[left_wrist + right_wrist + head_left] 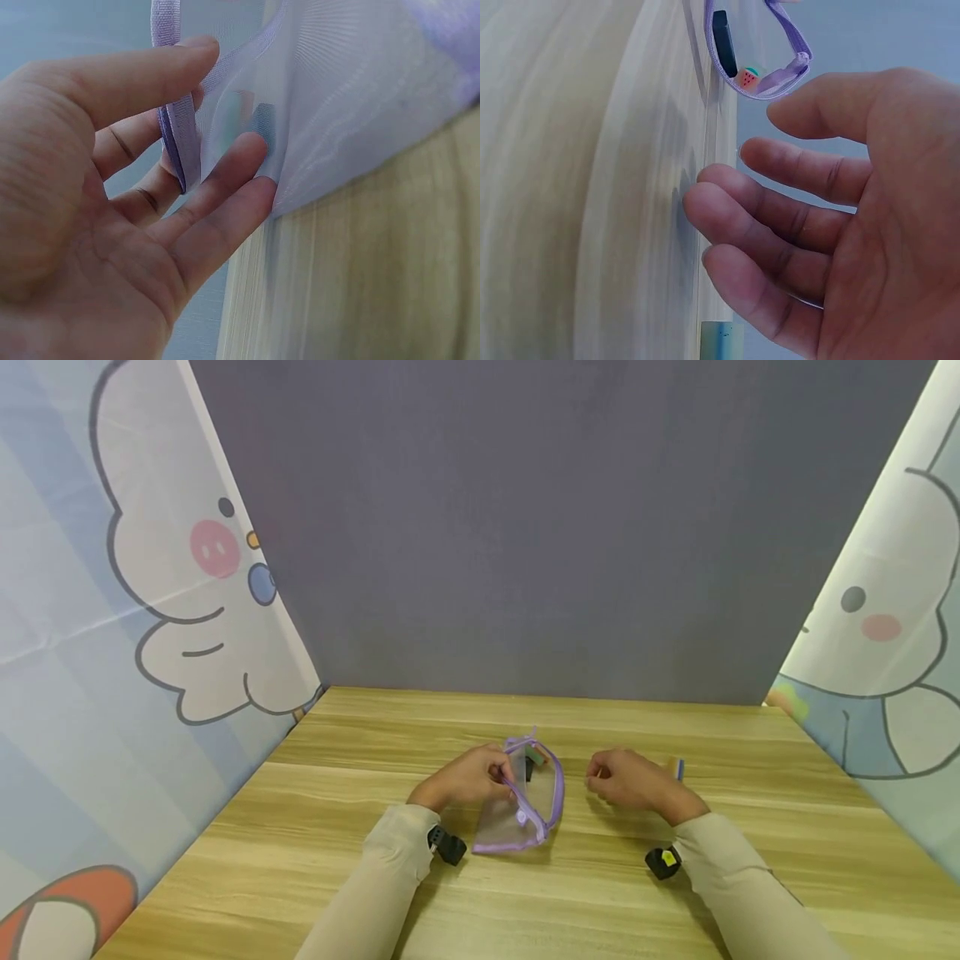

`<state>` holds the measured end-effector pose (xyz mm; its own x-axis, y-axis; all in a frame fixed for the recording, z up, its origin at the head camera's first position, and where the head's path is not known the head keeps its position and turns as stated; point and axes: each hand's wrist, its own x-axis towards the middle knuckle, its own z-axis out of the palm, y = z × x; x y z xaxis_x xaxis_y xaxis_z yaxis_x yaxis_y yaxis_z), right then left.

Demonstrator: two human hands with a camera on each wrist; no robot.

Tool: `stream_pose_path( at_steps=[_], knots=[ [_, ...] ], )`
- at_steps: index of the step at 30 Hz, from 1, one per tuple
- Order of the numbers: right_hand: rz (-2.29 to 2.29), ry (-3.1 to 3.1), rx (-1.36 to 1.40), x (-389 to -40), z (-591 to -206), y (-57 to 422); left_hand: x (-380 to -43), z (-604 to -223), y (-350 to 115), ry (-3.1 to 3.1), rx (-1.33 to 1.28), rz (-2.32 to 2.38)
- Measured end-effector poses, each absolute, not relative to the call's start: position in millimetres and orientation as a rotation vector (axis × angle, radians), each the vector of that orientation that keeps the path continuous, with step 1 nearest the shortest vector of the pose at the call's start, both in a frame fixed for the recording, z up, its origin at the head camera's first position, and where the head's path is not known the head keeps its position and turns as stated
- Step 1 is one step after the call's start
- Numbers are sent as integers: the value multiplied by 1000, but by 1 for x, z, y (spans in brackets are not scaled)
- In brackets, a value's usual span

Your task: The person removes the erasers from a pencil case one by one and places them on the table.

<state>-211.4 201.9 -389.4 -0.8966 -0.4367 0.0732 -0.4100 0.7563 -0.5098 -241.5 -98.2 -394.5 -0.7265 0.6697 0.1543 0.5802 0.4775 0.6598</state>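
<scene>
A see-through mesh pouch [498, 822] with purple zipper edging stands on the table with its mouth spread. My left hand [476, 774] pinches the zipper edge [178, 127] between thumb and fingers, while the lower fingers lie against the mesh. Inside the pouch are a dark slab [724, 43], a green piece [535, 755] and a small piece with a watermelon print [748, 77]. To the pouch's right, my right hand [628, 778] hovers low over the table, fingers loosely bent and holding nothing. Beyond its wrist lies a small striped block [679, 769], partly hidden by the hand.
The wood-grain table [315, 827] runs back to a dark grey panel [495, 527]. Cartoon-printed curtains [60, 693] hang along the left and right sides. Each wrist carries a small black camera [447, 846].
</scene>
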Motion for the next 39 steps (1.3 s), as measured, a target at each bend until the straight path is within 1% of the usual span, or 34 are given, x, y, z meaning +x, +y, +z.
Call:
stream_pose_path(
  at_steps=[14,22,28,39],
  knots=[
    [-900,2828,-758,-213,-389,188,-243,-397,-104,2593,1054,1087],
    [-915,2836,-770,-214,-383,179,-245,-401,-101,2532,1077,1139],
    [-954,2794,-762,-220,-375,170,-246,-401,-100,2551,1071,1119],
    [-969,2721,-836,-230,-365,149,-246,-399,-103,2524,1091,1154]
  ],
)
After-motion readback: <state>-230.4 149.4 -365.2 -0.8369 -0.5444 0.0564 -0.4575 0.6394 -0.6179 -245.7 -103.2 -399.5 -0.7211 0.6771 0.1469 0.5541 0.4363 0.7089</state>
